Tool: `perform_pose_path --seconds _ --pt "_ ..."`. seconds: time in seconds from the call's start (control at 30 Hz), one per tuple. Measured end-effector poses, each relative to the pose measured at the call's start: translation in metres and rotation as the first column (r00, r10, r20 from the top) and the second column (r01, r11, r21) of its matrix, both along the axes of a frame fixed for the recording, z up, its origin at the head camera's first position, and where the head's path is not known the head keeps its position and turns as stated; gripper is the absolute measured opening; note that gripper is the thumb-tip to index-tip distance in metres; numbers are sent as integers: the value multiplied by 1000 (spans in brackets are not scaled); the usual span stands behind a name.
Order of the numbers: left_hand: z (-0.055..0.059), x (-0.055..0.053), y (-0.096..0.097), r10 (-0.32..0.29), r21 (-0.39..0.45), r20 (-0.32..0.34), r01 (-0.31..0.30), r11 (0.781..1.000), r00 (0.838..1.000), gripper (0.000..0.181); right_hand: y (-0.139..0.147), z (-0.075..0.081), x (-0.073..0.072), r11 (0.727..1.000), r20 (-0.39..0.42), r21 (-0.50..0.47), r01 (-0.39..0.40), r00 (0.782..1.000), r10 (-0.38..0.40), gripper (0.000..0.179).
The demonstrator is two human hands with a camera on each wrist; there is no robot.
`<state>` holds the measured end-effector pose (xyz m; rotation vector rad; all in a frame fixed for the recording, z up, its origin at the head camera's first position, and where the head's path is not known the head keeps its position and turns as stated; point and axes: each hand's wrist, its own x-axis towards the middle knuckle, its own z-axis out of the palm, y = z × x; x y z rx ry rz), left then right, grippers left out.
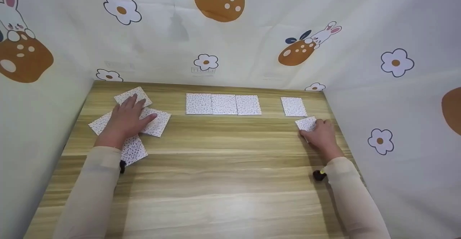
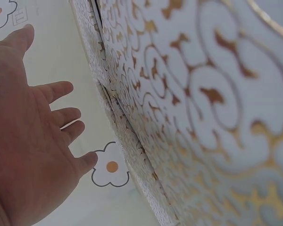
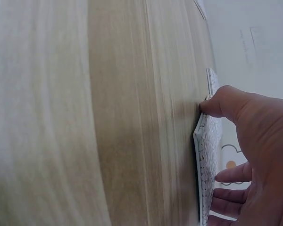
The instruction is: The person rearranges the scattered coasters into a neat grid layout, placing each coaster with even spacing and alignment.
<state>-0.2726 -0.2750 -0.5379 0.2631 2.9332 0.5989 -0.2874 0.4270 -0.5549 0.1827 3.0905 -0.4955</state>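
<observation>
Patterned tile (image 1: 304,124) lying far right, right hand (image 1: 323,136) pinching it

It is sitting just on the near side of a lone tile (image 1: 294,106), contact unclear, no obvious long axis. Left hand (image 1: 126,121) is lying spread over loose tiles (image 1: 134,150), far left; three-tile row (image 1: 224,104) is sitting between on the table (image 1: 216,174).

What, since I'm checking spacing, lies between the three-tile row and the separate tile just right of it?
Only bare wooden tabletop; the head view shows it.

glare whitens the near tabletop (image 1: 230,206), and the left wrist view's closest tile (image 2: 198,117) looks soft.
</observation>
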Motion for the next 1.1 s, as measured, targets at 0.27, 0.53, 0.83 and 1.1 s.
perform_pose_path --seconds 0.27,0.53,0.83,1.1 --pt "0 0 0 -5 -9 -3 5 1000 1000 99 2 -1 2 999 -6 -38 -11 1000 11 94" --pt "2 0 1 -4 -7 -5 4 1000 1000 98 -5 1 1 994 -47 -78 -77 996 73 93" --pt "4 3 1 4 5 -8 -4 1000 1000 96 -35 9 -1 949 -73 -157 -273 962 264 92" --pt "4 4 2 5 2 -14 -5 1000 1000 95 -72 16 -9 860 -83 -137 -492 871 485 96"
